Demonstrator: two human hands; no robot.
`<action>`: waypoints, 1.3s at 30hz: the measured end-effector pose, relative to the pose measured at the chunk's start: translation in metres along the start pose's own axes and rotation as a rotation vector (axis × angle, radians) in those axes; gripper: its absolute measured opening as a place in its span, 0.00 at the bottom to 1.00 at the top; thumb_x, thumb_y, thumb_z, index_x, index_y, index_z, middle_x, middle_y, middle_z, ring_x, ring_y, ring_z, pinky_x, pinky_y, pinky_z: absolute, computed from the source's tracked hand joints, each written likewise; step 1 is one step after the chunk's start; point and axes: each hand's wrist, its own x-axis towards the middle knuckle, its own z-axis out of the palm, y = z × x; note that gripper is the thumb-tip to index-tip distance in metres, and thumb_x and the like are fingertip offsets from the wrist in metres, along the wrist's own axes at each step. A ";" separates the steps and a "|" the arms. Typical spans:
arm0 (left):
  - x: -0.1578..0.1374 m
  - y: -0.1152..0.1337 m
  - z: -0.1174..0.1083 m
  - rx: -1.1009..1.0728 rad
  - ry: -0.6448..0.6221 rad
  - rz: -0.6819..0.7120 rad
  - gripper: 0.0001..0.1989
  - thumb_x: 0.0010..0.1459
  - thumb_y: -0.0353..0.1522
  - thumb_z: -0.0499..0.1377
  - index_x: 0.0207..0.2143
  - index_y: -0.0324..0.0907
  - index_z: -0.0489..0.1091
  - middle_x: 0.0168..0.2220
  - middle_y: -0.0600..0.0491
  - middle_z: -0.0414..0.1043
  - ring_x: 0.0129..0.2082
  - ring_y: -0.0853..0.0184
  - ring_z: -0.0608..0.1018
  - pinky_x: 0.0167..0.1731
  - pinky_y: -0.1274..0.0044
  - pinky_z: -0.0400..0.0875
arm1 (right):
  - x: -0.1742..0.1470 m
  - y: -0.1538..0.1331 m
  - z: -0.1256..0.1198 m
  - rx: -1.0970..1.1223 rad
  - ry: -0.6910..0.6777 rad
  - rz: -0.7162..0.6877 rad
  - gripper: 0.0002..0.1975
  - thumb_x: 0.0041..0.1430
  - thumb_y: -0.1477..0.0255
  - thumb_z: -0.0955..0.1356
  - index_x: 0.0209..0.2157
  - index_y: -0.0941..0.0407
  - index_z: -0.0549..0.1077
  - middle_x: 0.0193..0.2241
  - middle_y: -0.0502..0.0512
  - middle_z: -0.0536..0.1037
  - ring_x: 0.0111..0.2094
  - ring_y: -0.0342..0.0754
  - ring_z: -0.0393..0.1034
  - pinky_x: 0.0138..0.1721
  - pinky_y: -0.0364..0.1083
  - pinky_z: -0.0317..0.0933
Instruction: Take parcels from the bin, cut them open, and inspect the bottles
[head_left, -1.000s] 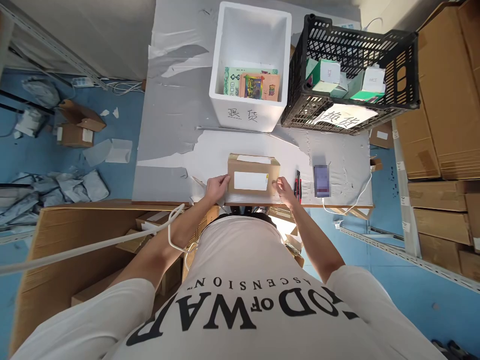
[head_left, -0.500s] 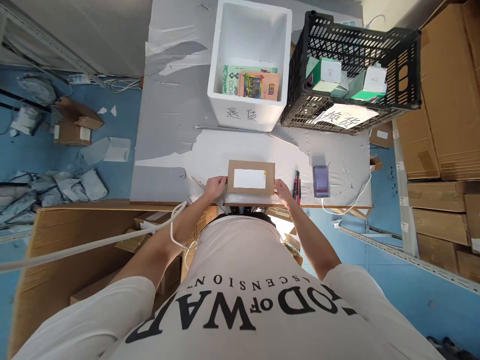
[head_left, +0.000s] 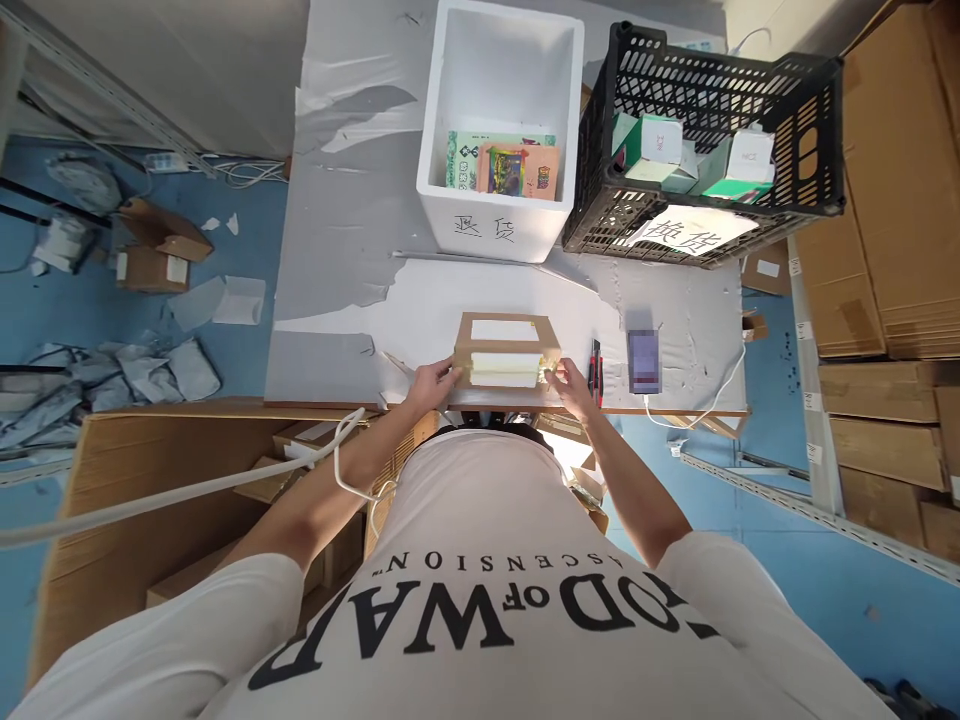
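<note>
A small brown cardboard box [head_left: 504, 346] is at the front edge of the table, tipped so that its top and the side facing me both show. A white label [head_left: 504, 329] is on the top. More white, with a pale yellowish strip across it, is on the near side. My left hand [head_left: 433, 386] has its fingers closed on the box's left end. On the right end, the fingers of my right hand [head_left: 571, 388] pinch the near corner. Just right of that hand lies a red and black utility knife [head_left: 595, 372].
A phone [head_left: 644, 362] on a white cable lies at the right. Behind stand a white foam box [head_left: 491, 228] holding colourful packets and a black plastic crate [head_left: 814, 150] holding green and white boxes. A large open carton [head_left: 82, 510] is below left, crossed by a white cord [head_left: 187, 492].
The box has tipped, from showing its labelled top to showing its near side too. My right hand has shifted slightly right and round its corner.
</note>
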 end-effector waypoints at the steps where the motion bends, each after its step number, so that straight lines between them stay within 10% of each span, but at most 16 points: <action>1: 0.001 0.006 -0.002 0.080 0.036 0.011 0.26 0.57 0.50 0.53 0.39 0.38 0.78 0.27 0.53 0.76 0.32 0.64 0.74 0.33 0.77 0.65 | 0.002 -0.006 -0.004 -0.051 0.018 0.000 0.21 0.56 0.52 0.65 0.43 0.52 0.66 0.45 0.60 0.76 0.47 0.54 0.70 0.45 0.52 0.65; 10: 0.015 0.037 -0.003 0.342 0.140 -0.075 0.31 0.62 0.52 0.46 0.27 0.39 0.77 0.21 0.50 0.70 0.26 0.66 0.69 0.28 0.75 0.56 | 0.019 -0.028 -0.005 -0.214 0.030 0.138 0.23 0.62 0.50 0.59 0.43 0.54 0.69 0.40 0.56 0.77 0.36 0.47 0.71 0.41 0.47 0.65; 17: 0.010 0.030 -0.003 0.385 0.192 -0.035 0.30 0.65 0.50 0.42 0.48 0.41 0.75 0.40 0.43 0.79 0.43 0.54 0.78 0.39 0.70 0.68 | 0.009 0.011 -0.045 -0.610 0.443 0.474 0.29 0.58 0.64 0.65 0.59 0.61 0.61 0.58 0.73 0.63 0.59 0.64 0.58 0.54 0.58 0.59; 22: -0.006 0.017 0.009 0.482 0.145 0.584 0.25 0.65 0.42 0.49 0.59 0.39 0.64 0.61 0.39 0.64 0.64 0.55 0.63 0.59 0.63 0.63 | 0.009 0.023 -0.061 -0.640 0.408 0.547 0.23 0.58 0.68 0.64 0.53 0.64 0.67 0.49 0.72 0.70 0.49 0.61 0.68 0.49 0.56 0.63; 26: -0.007 0.009 0.026 0.619 -0.071 0.897 0.22 0.67 0.30 0.46 0.61 0.41 0.62 0.60 0.42 0.66 0.65 0.60 0.63 0.62 0.63 0.59 | 0.014 -0.020 -0.058 -0.663 0.459 0.175 0.23 0.65 0.67 0.56 0.58 0.62 0.62 0.50 0.68 0.70 0.50 0.56 0.67 0.49 0.51 0.62; 30: 0.001 0.003 0.035 0.671 -0.070 0.893 0.25 0.64 0.22 0.43 0.62 0.40 0.61 0.60 0.42 0.66 0.65 0.61 0.62 0.62 0.62 0.59 | 0.021 -0.093 -0.021 -0.887 -0.067 -0.379 0.26 0.68 0.63 0.55 0.65 0.53 0.53 0.45 0.60 0.75 0.41 0.52 0.71 0.39 0.46 0.62; 34: 0.004 0.000 0.037 0.669 -0.017 0.901 0.24 0.63 0.22 0.45 0.60 0.40 0.64 0.61 0.43 0.65 0.65 0.60 0.61 0.60 0.61 0.62 | 0.033 -0.141 0.022 -1.366 -0.474 -0.506 0.27 0.69 0.67 0.55 0.67 0.42 0.46 0.45 0.60 0.75 0.34 0.50 0.72 0.34 0.44 0.57; 39: 0.005 -0.002 0.040 0.668 0.032 0.919 0.22 0.65 0.23 0.45 0.57 0.41 0.66 0.60 0.43 0.66 0.65 0.59 0.63 0.59 0.60 0.63 | 0.037 -0.154 0.035 -1.585 -0.564 -0.504 0.31 0.68 0.71 0.55 0.68 0.41 0.37 0.47 0.62 0.73 0.33 0.50 0.73 0.32 0.45 0.54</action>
